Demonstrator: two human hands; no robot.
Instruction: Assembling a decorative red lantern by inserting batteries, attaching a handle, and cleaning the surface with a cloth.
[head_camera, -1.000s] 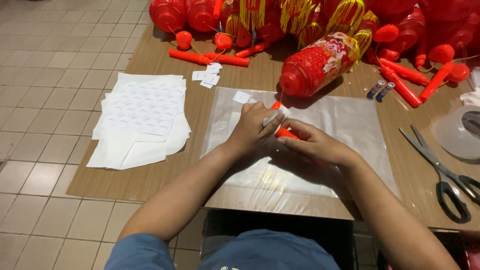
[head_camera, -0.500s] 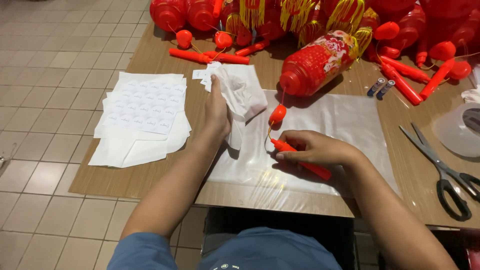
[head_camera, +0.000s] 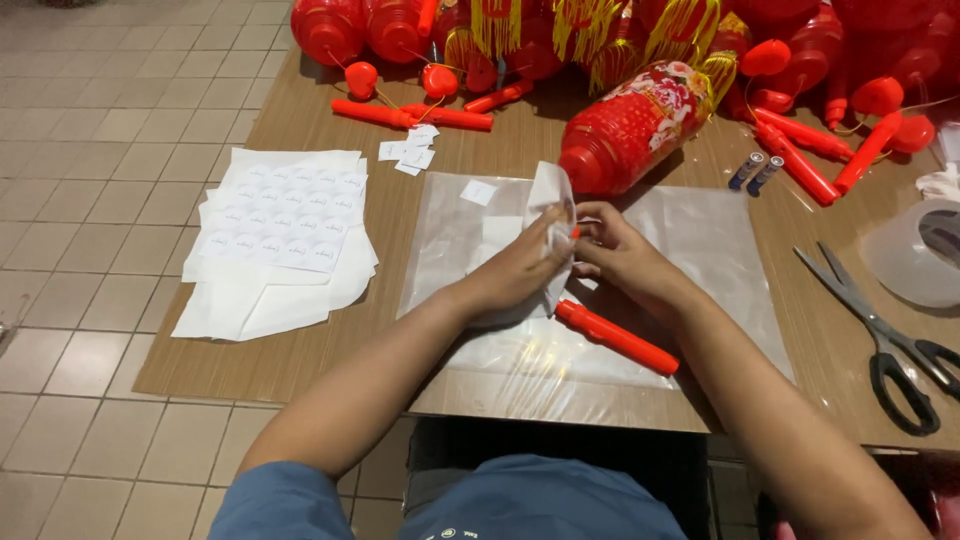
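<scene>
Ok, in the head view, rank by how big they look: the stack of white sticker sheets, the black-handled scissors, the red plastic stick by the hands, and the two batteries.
1. Stack of white sticker sheets
2. Black-handled scissors
3. Red plastic stick; nearer the camera, so close to the scissors
4. Two small batteries

You saw a red handle stick (head_camera: 617, 338) at six o'clock, a red lantern (head_camera: 640, 125) with floral print at twelve, black-handled scissors (head_camera: 885, 335) at three, white sticker sheets (head_camera: 285, 215) at nine.
</scene>
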